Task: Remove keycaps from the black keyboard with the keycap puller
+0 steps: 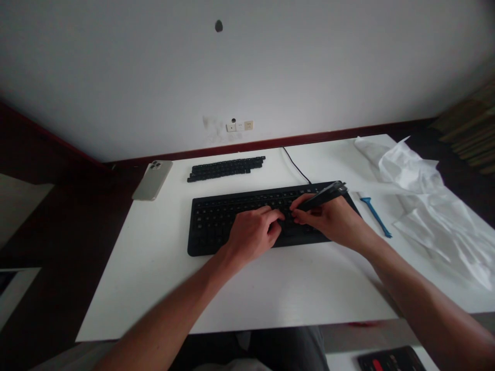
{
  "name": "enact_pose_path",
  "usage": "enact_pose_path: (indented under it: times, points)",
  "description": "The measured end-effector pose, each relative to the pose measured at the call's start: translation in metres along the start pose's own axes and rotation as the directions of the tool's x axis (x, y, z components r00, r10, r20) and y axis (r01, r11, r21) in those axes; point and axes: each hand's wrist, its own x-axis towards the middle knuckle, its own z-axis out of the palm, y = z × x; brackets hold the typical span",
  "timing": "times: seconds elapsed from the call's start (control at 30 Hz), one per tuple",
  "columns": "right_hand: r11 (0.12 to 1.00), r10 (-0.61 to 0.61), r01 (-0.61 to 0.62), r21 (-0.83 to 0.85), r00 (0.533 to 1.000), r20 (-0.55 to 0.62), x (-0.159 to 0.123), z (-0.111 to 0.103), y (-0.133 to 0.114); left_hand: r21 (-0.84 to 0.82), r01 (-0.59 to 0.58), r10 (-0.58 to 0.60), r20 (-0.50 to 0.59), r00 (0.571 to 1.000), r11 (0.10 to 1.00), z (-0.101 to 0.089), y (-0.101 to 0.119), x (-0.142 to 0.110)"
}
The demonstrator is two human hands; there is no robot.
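Note:
A black keyboard point(216, 219) lies in the middle of the white table point(162, 288). My left hand point(253, 233) rests on its keys with fingers curled and the fingertips pinched toward the middle of the board. My right hand point(332, 219) is closed around a dark pen-shaped tool point(325, 195), whose tip points down at the keys beside my left fingertips. The two hands nearly touch there. Whether the left fingers hold a key is hidden.
A row of loose black keycaps point(226, 168) lies behind the keyboard. A phone point(152, 179) sits face down at the table's back left corner. A blue tool point(376, 216) and crumpled white plastic wrap point(425, 201) lie to the right. A cable point(296, 167) runs back.

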Motion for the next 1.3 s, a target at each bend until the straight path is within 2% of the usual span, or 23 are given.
enact_pose_path:
  times: [0.2,0.37,0.47,0.57,0.67,0.77,0.9,1.0,1.1,1.2,1.3]
  points:
    - [0.994,-0.027,0.024,-0.106,0.999,-0.027,-0.001,0.003,-0.008,0.007,0.0,-0.001,0.012,1.0,1.0,0.0,0.0,0.001]
    - [0.993,-0.012,0.013,-0.115,1.0,0.013,0.001,0.004,-0.011,0.017,0.005,-0.006,0.019,1.0,1.0,-0.001,0.001,0.001]
    - [0.998,0.001,0.001,-0.063,1.0,0.032,0.002,0.004,-0.008,0.012,0.001,-0.001,0.02,1.0,1.0,-0.001,0.001,0.001]
    - [0.996,0.036,-0.041,0.085,0.997,0.063,0.002,-0.001,-0.005,0.027,-0.005,0.005,0.023,1.0,1.0,-0.002,0.001,0.001]
    - [0.981,0.039,-0.034,0.193,0.999,-0.026,0.002,-0.012,-0.005,0.055,-0.029,0.027,0.034,0.999,0.998,-0.002,0.003,0.0]
    - [0.983,0.02,0.002,0.186,0.993,-0.113,0.004,-0.023,-0.008,0.088,-0.06,0.055,0.055,0.997,0.994,-0.003,0.005,-0.001]
    - [0.96,0.028,-0.007,0.281,0.997,-0.073,0.017,-0.031,-0.009,0.164,-0.08,0.066,0.088,0.994,0.983,-0.004,0.008,-0.001]
    - [0.975,0.015,-0.001,0.221,0.998,-0.063,0.031,-0.033,-0.001,0.205,-0.09,0.068,0.113,0.991,0.975,-0.003,0.009,-0.001]
    - [0.983,0.001,0.019,0.184,0.994,-0.108,0.039,-0.032,0.01,0.213,-0.094,0.067,0.127,0.99,0.973,-0.003,0.01,0.0]
    - [0.971,0.009,0.024,0.239,0.991,-0.135,0.038,-0.029,0.014,0.216,-0.094,0.066,0.133,0.989,0.972,-0.002,0.01,0.002]
    - [0.973,-0.021,0.049,0.224,0.992,-0.125,0.033,-0.028,0.011,0.223,-0.096,0.066,0.136,0.988,0.97,-0.001,0.01,0.003]
